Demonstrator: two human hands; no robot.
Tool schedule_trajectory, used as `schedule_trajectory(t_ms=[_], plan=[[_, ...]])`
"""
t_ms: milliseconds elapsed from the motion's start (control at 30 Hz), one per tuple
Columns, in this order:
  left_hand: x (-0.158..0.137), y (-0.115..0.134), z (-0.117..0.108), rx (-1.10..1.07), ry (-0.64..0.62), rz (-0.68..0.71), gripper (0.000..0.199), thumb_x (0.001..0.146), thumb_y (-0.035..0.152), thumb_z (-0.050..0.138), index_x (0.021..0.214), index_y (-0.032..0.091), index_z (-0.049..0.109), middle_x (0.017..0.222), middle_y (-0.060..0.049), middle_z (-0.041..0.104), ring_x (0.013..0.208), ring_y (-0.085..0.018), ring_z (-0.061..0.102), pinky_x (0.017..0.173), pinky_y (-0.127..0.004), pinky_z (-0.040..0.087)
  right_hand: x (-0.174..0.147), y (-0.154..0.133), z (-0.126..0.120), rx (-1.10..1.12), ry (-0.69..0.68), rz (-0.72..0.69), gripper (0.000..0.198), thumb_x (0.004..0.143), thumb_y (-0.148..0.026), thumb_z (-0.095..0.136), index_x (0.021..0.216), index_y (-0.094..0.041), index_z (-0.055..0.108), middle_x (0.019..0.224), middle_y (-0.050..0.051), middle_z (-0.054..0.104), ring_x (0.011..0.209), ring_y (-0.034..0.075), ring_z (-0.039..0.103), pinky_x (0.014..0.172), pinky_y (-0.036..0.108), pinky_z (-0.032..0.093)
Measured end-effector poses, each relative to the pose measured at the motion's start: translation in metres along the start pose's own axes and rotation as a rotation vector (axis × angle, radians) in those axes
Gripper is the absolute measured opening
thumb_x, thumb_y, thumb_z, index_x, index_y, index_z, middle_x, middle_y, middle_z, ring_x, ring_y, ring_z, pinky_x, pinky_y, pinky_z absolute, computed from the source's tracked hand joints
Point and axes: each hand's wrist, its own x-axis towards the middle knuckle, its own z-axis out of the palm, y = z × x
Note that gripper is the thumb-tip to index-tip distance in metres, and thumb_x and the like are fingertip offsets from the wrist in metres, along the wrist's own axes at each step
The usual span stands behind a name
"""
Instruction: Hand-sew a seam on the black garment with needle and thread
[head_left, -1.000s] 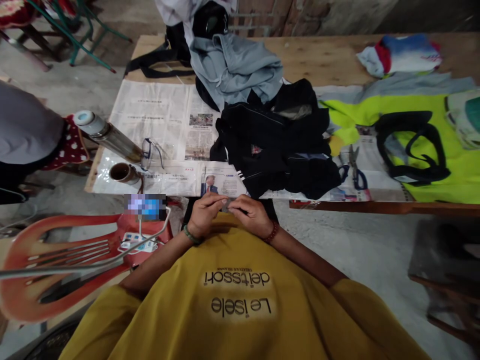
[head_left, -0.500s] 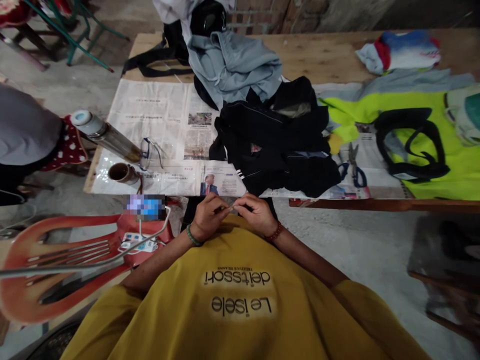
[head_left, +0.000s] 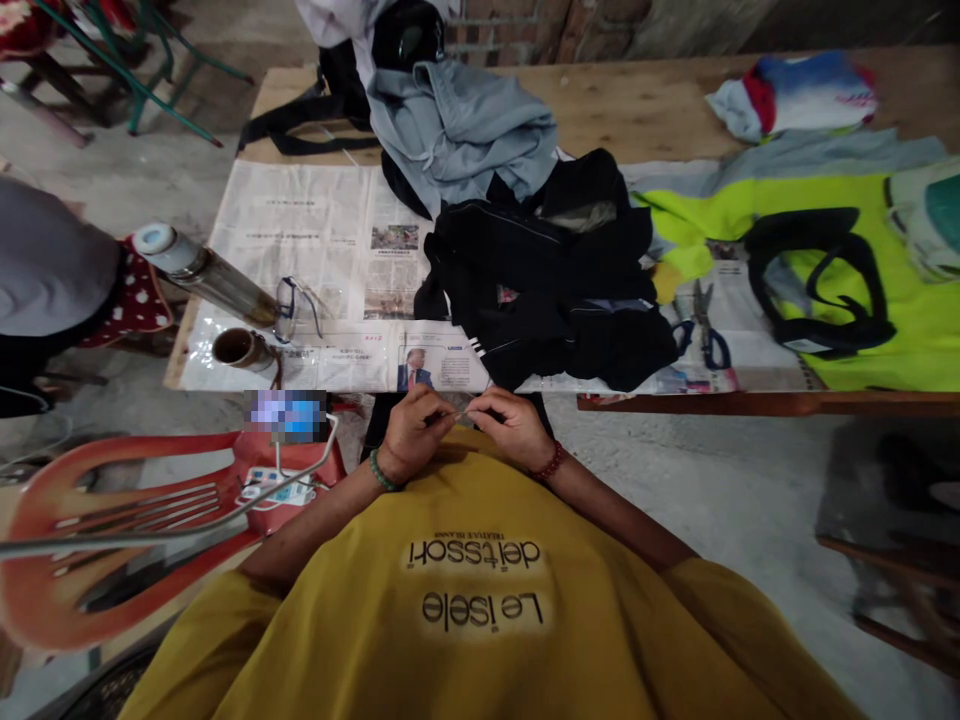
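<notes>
Tiny object (head_left: 460,413) near newspapered table (head_left: 637,105), concrete floor (head_left: 626,480)

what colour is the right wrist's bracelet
The bracelet is dark red, clearest in the head view.

One head-worn camera looks forward and steeply down; the yellow shirt (head_left: 480,670) is nearest, filling the bottom of the view, its lettering (head_left: 480,555) upside down; the left hand (head_left: 409,434) and right hand (head_left: 516,426) lie a little farther off, near mid-view; the table (head_left: 622,105) stretches beyond them, across the upper half, seen obliquely from above.
</notes>
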Motion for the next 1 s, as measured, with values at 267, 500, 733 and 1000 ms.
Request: schedule_trajectory(t_ms=[267, 500, 733, 1000], plan=[[0.003, 0.002, -0.001, -0.027, -0.006, -0.021, 0.016, 0.080, 0.023, 0.067, 0.069, 0.016, 0.058, 0.070, 0.001, 0.050, 0.059, -0.008, 0.043, 0.053, -0.019, 0.038, 0.000, 0.001, 0.001, -0.003, -0.007, 0.023, 0.011, 0.084, -0.022, 0.059, 0.075, -0.019, 0.066, 0.072, 0.000, 0.061, 0.068, 0.010, 0.056, 0.065, 0.023, 0.046], [0.002, 0.002, 0.001, -0.184, -0.044, -0.114, 0.018, 0.079, 0.030, 0.068, 0.071, 0.016, 0.059, 0.088, -0.004, 0.061, 0.069, -0.010, 0.052, 0.058, -0.021, 0.043, -0.001, 0.004, 0.003, -0.010, -0.038, 0.044, 0.011, 0.084, -0.023, 0.060, 0.076, -0.019, 0.066, 0.072, 0.001, 0.060, 0.067, 0.010, 0.055, 0.065, 0.023, 0.045], [-0.003, 0.000, 0.008, -0.407, -0.038, -0.316, 0.019, 0.077, 0.031, 0.069, 0.073, 0.015, 0.059, 0.071, 0.000, 0.061, 0.053, -0.006, 0.046, 0.050, -0.019, 0.038, -0.004, 0.006, 0.007, 0.005, -0.082, 0.068, 0.013, 0.085, -0.025, 0.058, 0.078, -0.018, 0.067, 0.071, 0.000, 0.060, 0.065, 0.009, 0.054, 0.063, 0.022, 0.044], [-0.004, -0.002, 0.011, -0.472, 0.064, -0.462, 0.020, 0.069, 0.029, 0.072, 0.068, 0.016, 0.058, 0.059, 0.004, 0.051, 0.051, -0.006, 0.041, 0.046, -0.018, 0.034, -0.004, 0.004, 0.008, 0.016, -0.068, 0.095, 0.013, 0.084, -0.023, 0.056, 0.077, -0.018, 0.066, 0.074, 0.001, 0.064, 0.068, 0.010, 0.057, 0.067, 0.023, 0.047]])
